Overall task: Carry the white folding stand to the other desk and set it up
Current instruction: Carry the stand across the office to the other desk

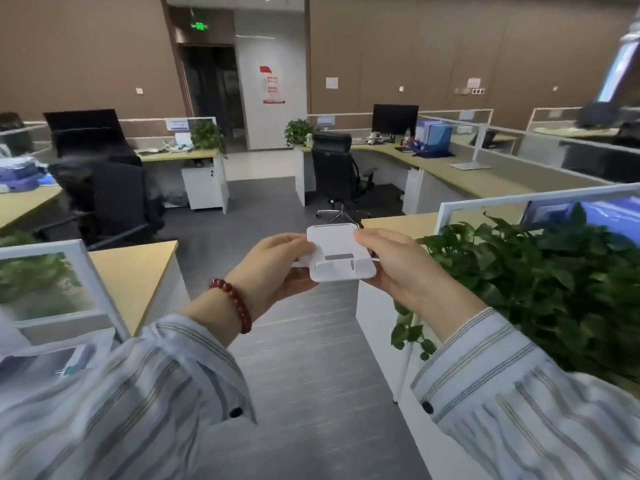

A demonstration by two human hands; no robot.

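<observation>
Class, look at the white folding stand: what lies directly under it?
The white folding stand is held in the air by the left hand and right hand, above grey floor. The fingers beneath it are hidden.

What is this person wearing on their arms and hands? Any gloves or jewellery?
No gloves: both the left hand and the right hand are bare. Both arms are in loose, pale blue-grey striped sleeves with buttoned cuffs; a dark button shows on the left cuff and another on the right. A bracelet of dark red round beads circles the left wrist. No rings or watch are visible.
</observation>
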